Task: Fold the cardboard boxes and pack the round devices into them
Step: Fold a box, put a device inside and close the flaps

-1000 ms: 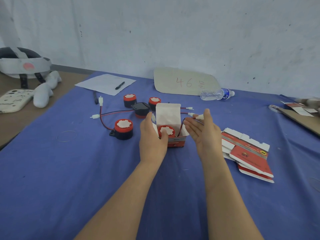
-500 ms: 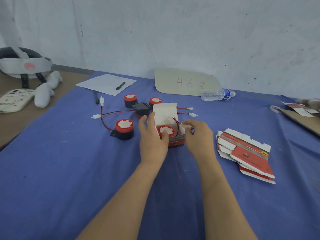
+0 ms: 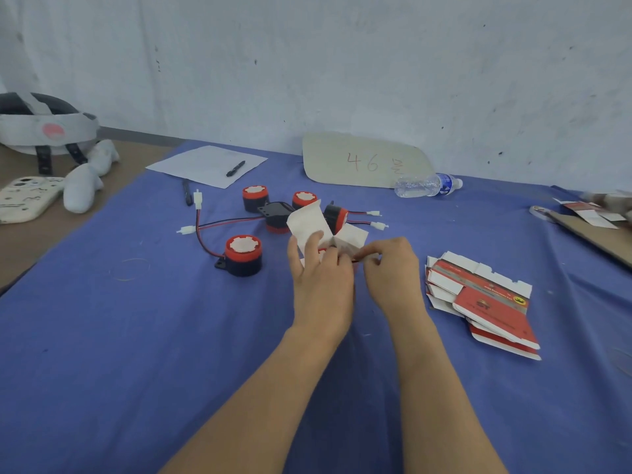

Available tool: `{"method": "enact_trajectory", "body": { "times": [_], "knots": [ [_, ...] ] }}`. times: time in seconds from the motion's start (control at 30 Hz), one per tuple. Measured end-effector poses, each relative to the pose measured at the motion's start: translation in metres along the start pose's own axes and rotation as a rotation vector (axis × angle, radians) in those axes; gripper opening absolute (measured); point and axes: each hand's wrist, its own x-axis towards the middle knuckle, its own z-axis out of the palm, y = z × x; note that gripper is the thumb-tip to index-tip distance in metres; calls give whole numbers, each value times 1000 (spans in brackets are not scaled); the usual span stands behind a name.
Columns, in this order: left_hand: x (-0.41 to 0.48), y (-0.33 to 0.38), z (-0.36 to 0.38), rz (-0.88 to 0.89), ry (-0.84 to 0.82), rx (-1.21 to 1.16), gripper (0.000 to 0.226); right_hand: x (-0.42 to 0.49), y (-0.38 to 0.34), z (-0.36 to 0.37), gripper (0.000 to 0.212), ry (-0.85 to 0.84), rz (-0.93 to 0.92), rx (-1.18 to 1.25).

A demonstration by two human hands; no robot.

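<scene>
A water bottle [image 3: 427, 185] lies just right of the cardboard sign [image 3: 362, 160] marked 46; paper [image 3: 201, 164] bearing a pen [image 3: 235, 168] lies left of it.

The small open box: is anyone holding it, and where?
Yes. The left hand grips the cardboard box by its near side, fingers against the raised flap. The right hand pinches what looks like a wire at its right edge.

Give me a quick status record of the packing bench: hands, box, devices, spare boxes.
left hand: grips the box, fingers on its raised flap
right hand: pinches at the box's right edge
box state: flaps open, contents hidden by the hands
round devices: several loose on the blue cloth, left of and behind the box
flat boxes: stacked unfolded, right of the hands
</scene>
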Motion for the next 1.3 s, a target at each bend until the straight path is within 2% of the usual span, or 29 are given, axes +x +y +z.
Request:
{"method": "enact_trajectory", "body": {
  "times": [0.1,0.27,0.37,0.53,0.63,0.7,0.87,1.03,1.17,1.3],
  "knots": [
    [-1,3,-4,-14,-13,37,34,-1,1,2,32,57,23,27],
    [-2,0,-1,-29,-30,26,39,1,5,5,24,59,89,78],
    [-1,0,0,-14,-23,12,38,1,4,7,17,105,137,272],
    [0,5,0,-2,-46,59,40,2,3,16,36,177,327,690],
    [2,2,0,-6,-61,62,53,4,6,17,31,251,367,875],
    [4,-2,-3,-22,-43,45,52,6,8,14,26,340,356,923],
    [8,-17,-14,-99,-61,23,34,5,10,11,16,448,213,681],
    [8,-13,-19,-119,-66,40,30,1,3,17,19,378,15,463],
    [5,5,-8,-78,-67,-134,47,-2,0,20,20,330,-78,411],
    [3,7,6,-49,-137,-28,64,-1,1,22,23,278,-122,322]
  ]
}}
